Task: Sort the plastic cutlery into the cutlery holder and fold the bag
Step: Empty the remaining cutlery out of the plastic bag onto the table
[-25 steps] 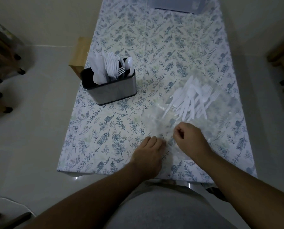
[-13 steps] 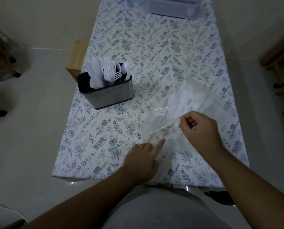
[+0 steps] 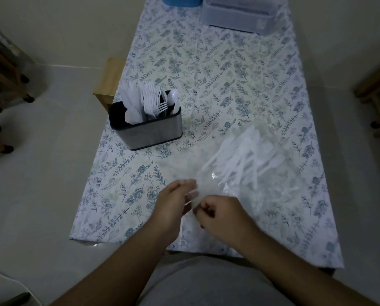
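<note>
Room: dim, pale floor to the left and right of a narrow table (image 3: 206, 62) under a leaf-print cloth, running away from the person.
Left hand (image 3: 173, 206): at the near edge, fingers curled loosely; it seems to pinch the near edge of the bag, though the film is too clear to be sure.
Right hand (image 3: 220, 214): just right of the left one, almost touching it, closed in a pinching grip on the same edge of the bag.
Bag (image 3: 240, 184): clear plastic, lying on the table, spreading from both hands away to the far right.
Loose cutlery (image 3: 244, 155): white pieces inside the bag, long axes running near-left to far-right, beyond the hands; the right hand is nearer to them.
Cutlery holder (image 3: 146, 127): far left of the hands, well apart from the bag, already holding white spoons and forks upright.
Judgement: the mouth is likely being opened; emptying is not yet done.
Far end: a clear plastic box (image 3: 240, 14) and a blue object (image 3: 180, 1).
</note>
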